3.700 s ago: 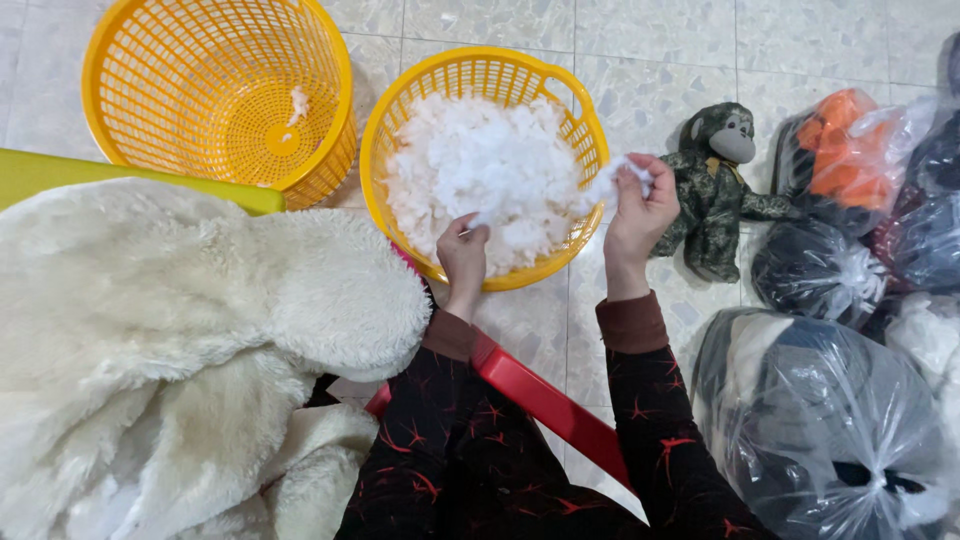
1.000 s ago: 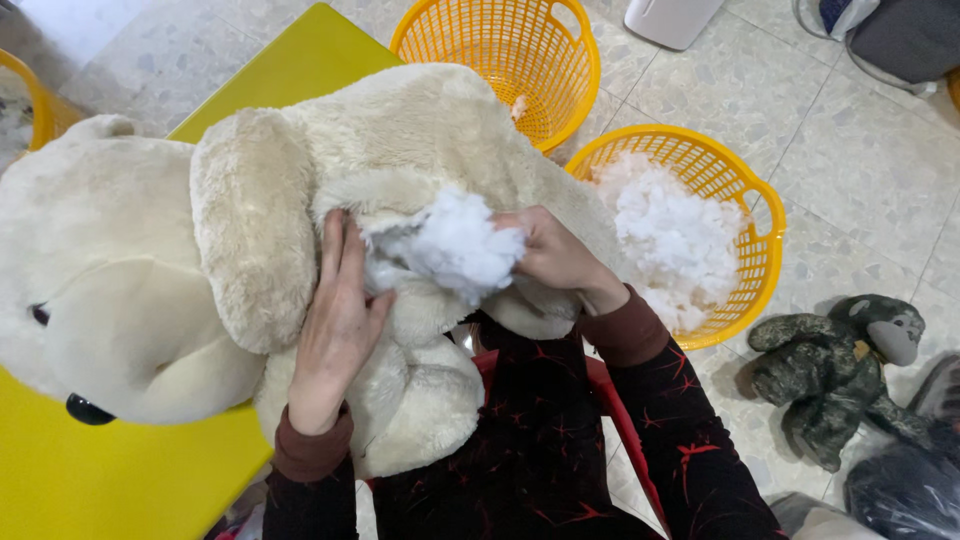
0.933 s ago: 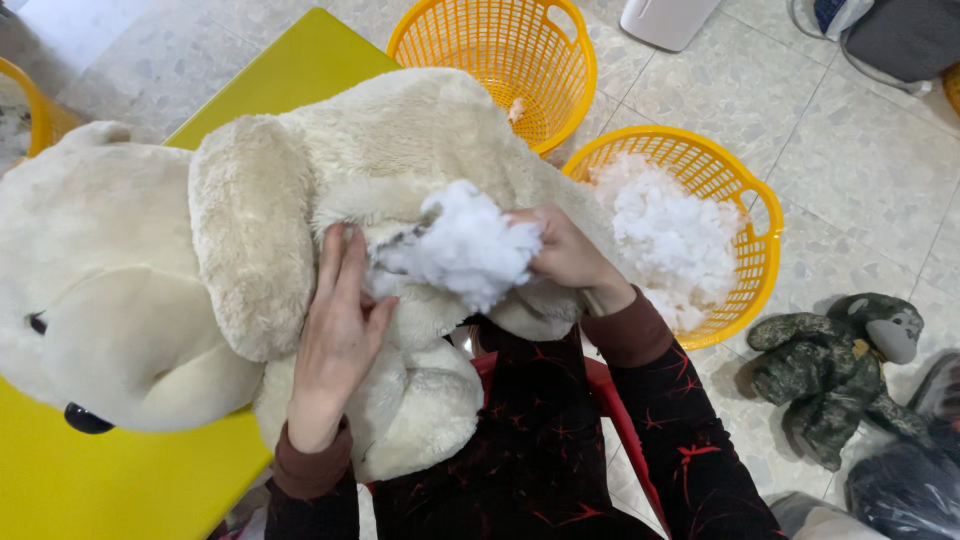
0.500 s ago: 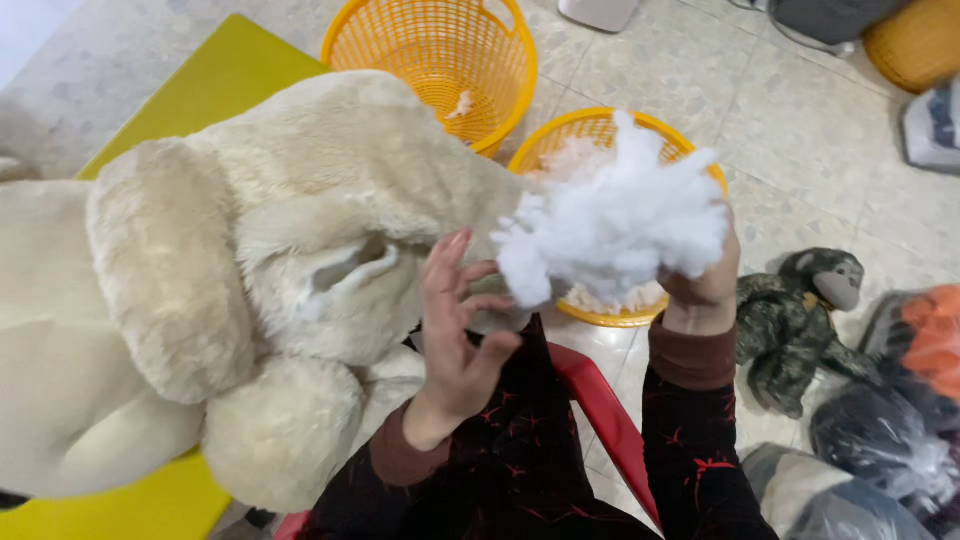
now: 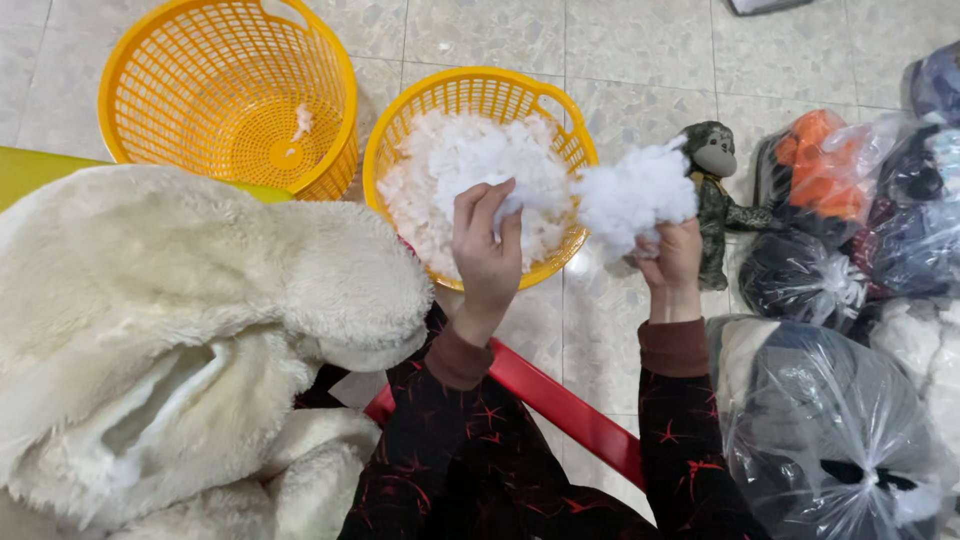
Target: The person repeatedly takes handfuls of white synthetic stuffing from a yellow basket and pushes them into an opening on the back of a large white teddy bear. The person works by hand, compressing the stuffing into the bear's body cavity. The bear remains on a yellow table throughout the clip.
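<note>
Plush dog point(image 5: 170, 340) at left, two baskets point(image 5: 228, 95) point(image 5: 480, 170) behind it, monkey toy point(image 5: 712, 200) + bagged toys point(image 5: 830, 440) right.

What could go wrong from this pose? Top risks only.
1. The stuffing clump in the right hand sits outside the rim of the full basket, over bare floor; bits may drop there.
2. The left hand pinches only a thin strand, which looks likely to tear.
3. The basket is heaped to its rim, so more fill may spill over.
</note>
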